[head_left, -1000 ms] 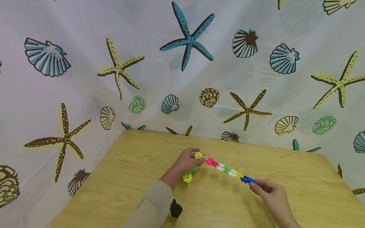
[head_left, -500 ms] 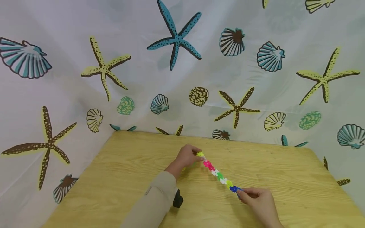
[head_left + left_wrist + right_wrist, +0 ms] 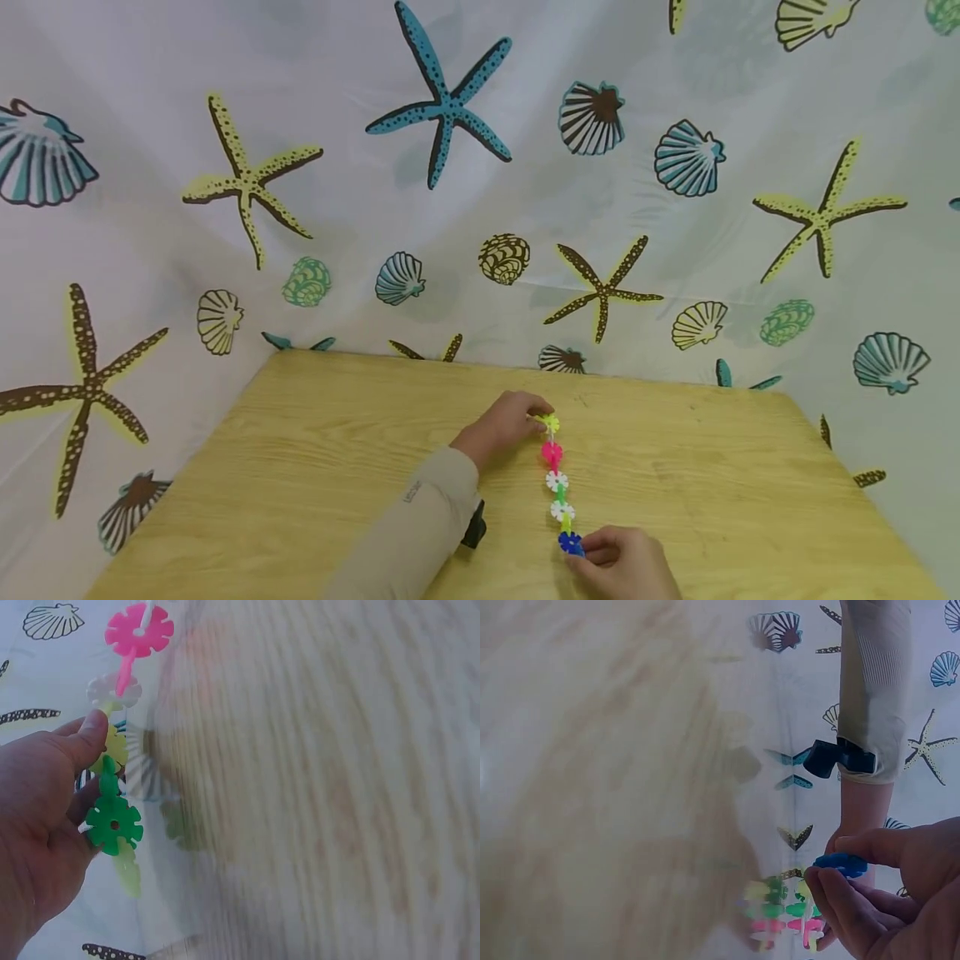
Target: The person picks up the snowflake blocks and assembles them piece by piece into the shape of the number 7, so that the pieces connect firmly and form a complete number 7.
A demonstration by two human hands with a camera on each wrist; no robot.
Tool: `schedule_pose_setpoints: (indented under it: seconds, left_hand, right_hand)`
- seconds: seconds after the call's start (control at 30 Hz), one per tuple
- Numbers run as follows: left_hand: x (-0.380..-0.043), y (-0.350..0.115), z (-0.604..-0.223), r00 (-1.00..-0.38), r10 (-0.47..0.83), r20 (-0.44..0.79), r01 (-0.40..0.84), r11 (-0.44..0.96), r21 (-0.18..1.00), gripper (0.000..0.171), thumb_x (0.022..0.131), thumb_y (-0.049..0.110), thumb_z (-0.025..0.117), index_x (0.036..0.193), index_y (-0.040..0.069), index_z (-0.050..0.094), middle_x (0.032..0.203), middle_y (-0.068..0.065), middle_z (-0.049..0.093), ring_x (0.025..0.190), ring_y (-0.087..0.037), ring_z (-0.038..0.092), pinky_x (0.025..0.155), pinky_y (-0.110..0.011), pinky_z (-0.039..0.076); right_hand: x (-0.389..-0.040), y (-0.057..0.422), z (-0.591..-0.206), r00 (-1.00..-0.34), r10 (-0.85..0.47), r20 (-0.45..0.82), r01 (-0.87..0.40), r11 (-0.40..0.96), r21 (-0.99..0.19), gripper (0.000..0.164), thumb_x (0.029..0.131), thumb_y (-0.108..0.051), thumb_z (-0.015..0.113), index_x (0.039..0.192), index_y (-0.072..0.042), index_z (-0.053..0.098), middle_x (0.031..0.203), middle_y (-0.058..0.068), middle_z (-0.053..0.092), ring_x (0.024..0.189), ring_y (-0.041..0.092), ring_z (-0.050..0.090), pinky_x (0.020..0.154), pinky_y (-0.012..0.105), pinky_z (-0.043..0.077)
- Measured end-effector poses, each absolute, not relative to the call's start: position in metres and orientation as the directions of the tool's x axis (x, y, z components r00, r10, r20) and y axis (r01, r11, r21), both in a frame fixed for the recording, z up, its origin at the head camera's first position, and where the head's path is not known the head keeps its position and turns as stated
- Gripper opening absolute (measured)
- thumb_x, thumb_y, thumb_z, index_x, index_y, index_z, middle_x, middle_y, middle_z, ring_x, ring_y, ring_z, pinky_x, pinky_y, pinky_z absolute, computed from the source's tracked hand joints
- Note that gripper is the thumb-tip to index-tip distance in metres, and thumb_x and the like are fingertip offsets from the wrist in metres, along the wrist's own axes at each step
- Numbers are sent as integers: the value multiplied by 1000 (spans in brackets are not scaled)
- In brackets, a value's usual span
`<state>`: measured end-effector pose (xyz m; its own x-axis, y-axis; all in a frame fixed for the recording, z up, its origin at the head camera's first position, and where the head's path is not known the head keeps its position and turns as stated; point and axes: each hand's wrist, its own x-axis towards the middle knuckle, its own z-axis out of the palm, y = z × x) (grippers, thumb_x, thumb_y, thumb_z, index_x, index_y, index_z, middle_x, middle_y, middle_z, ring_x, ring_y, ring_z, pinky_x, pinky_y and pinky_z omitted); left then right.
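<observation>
A chain of interlocking flower-shaped plastic discs stretches between my two hands above the table, in pink, white, green, yellow and blue. My left hand pinches a yellow disc toward the far end, between thumb and fingers. Past that grip, green discs and a pale yellow one hang by the fingers in the left wrist view; in the head view the hand hides them. At the near end, my right hand pinches a blue disc between thumb and fingertips. A darker blue disc sits just beyond those fingertips.
The wood-grain table spreads out under both hands. Behind and at the sides hangs a white curtain printed with starfish and shells. A black device is strapped at my left wrist, by the beige sleeve.
My right hand has swung left and nearer to me, turning the chain from slanting rightward to running almost straight toward me. The green and yellow tail has gone out of sight behind my left hand.
</observation>
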<state>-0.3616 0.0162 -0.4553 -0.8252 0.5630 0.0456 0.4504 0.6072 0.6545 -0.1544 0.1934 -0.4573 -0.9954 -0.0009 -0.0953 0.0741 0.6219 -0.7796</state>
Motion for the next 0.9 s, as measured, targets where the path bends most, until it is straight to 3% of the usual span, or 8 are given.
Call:
schedule_pose_setpoints:
  seconds: [0.37, 0.7, 0.9]
  left_hand:
    - [-357, 24, -466, -868, 496, 11, 403, 692, 599, 29, 101, 15, 60, 129, 14, 67, 131, 0, 67, 129, -22, 56, 109, -40, 47]
    - [-350, 32, -466, -891, 444, 99, 431, 756, 492, 31, 100, 22, 61, 128, 10, 68, 130, -4, 68, 127, -24, 60, 109, -41, 47]
    - [-337, 23, -452, -890, 439, 126, 452, 808, 377, 47, 102, 34, 56, 144, 12, 53, 146, -5, 57, 140, -28, 47, 119, -56, 30]
  right_hand:
    - [-161, 184, -458, -981, -76, -179, 89, 645, -759, 28, 82, -30, 82, 87, -3, 76, 76, 1, 74, 69, 12, 69, 61, 30, 58]
    - [-161, 187, -453, -980, -89, -176, 71, 676, -733, 27, 83, -29, 82, 89, -4, 76, 74, 0, 74, 67, 10, 69, 58, 27, 56]
    - [-164, 191, -441, -970, -60, -234, 113, 743, -659, 41, 86, -42, 78, 97, -2, 75, 79, 1, 75, 71, 13, 69, 63, 33, 59]
